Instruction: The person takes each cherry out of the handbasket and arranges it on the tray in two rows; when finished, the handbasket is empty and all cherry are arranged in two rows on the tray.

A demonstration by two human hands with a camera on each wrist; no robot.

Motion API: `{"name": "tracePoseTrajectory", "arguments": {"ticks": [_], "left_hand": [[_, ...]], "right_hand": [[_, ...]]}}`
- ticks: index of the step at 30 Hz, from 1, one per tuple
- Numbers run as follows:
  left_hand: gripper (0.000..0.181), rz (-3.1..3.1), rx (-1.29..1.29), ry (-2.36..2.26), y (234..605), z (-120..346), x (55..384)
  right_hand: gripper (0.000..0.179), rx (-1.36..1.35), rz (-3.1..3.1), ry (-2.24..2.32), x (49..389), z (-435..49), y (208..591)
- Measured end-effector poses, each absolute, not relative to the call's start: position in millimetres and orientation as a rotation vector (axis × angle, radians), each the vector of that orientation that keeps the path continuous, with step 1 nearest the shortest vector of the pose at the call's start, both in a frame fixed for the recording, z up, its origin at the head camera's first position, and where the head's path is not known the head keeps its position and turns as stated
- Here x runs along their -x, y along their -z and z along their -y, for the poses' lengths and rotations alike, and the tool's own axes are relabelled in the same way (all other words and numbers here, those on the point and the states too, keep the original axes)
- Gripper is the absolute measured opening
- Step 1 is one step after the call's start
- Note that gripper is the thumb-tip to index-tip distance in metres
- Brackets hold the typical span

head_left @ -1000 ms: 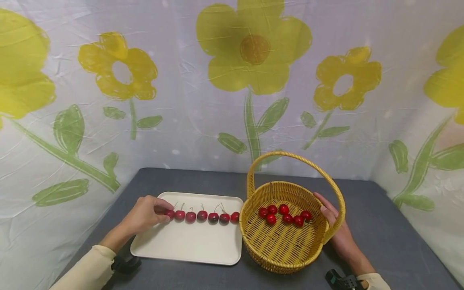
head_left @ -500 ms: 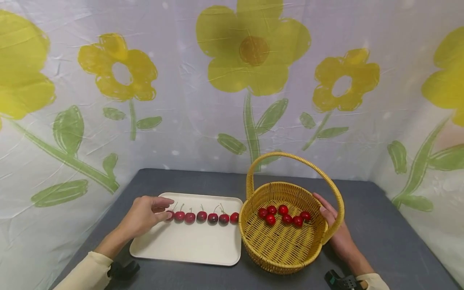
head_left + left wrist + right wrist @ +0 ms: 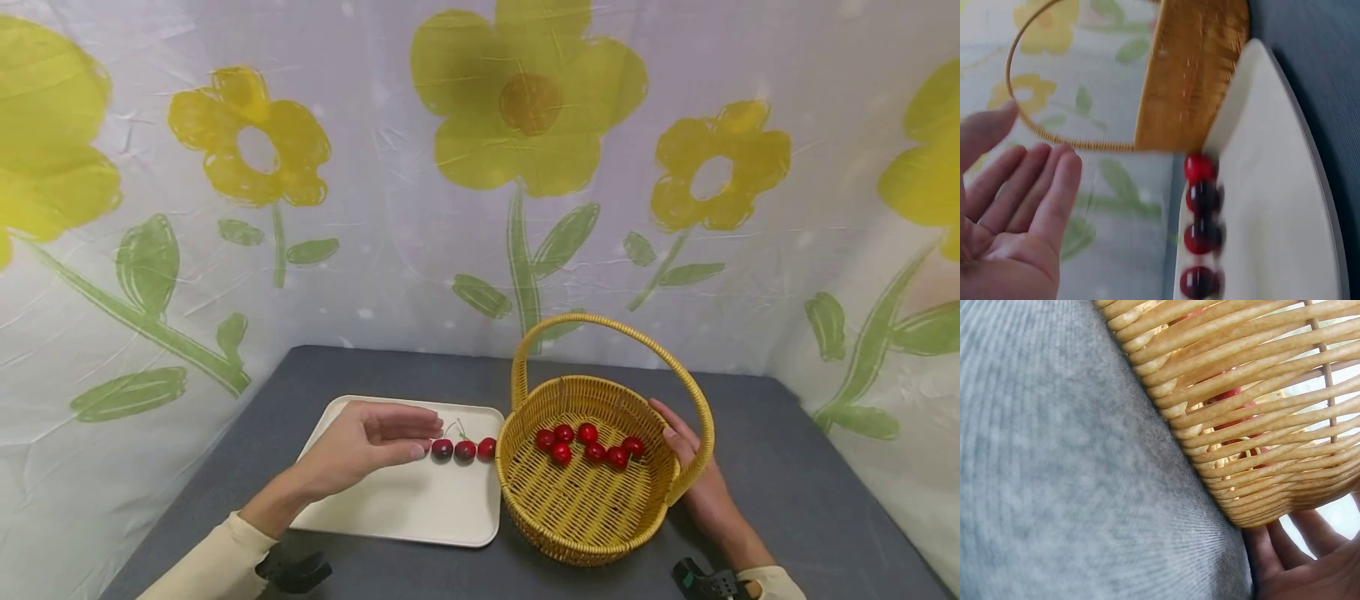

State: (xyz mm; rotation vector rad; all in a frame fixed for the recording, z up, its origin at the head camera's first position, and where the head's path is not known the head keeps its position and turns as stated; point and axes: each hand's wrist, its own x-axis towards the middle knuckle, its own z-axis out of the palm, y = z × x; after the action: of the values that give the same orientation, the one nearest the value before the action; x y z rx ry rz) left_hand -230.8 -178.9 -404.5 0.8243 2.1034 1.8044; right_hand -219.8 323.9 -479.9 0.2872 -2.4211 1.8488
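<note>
My left hand (image 3: 375,437) hovers over the white tray (image 3: 405,504), fingers extended toward the basket and thumb apart from them. In the left wrist view nothing lies between thumb and fingers. A row of dark red cherries (image 3: 465,452) with stems runs along the tray to the basket; the hand hides its left part in the head view. My right hand (image 3: 701,475) rests against the right outer side of the yellow wicker basket (image 3: 581,546), below the handle. Its fingers (image 3: 1310,534) lie along the weave. Several bright red cherries (image 3: 595,452) are inside the basket.
The basket's tall arched handle (image 3: 611,323) rises above its rim. The basket overlaps the tray's right edge in the head view. A dark grey cloth (image 3: 810,492) covers the table, and a flower-printed curtain (image 3: 390,275) hangs behind it.
My left hand has moved right along the row, from the leftmost cherry to the middle of the tray, and its fingers have straightened. The right hand and basket have stayed in place.
</note>
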Motion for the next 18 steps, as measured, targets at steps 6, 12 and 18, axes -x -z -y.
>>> {"name": "tracePoseTrajectory", "arguments": {"ticks": [6, 12, 18], "left_hand": [[0.049, -1.900, -0.980, -1.797, 401.3, 134.5, 236.1], [0.047, -2.123, -1.153, -1.521, 396.6, 86.6, 243.6], [0.044, -2.463, -1.432, -1.049, 394.7, 44.6, 253.0]], "right_hand": [[0.057, -0.286, 2.415, -1.856, 220.2, -325.3, 481.7], [0.057, -0.273, 2.419, -1.857, 219.8, -324.9, 481.7], [0.058, -0.260, 2.414, -1.843, 219.2, -323.0, 479.5]]}}
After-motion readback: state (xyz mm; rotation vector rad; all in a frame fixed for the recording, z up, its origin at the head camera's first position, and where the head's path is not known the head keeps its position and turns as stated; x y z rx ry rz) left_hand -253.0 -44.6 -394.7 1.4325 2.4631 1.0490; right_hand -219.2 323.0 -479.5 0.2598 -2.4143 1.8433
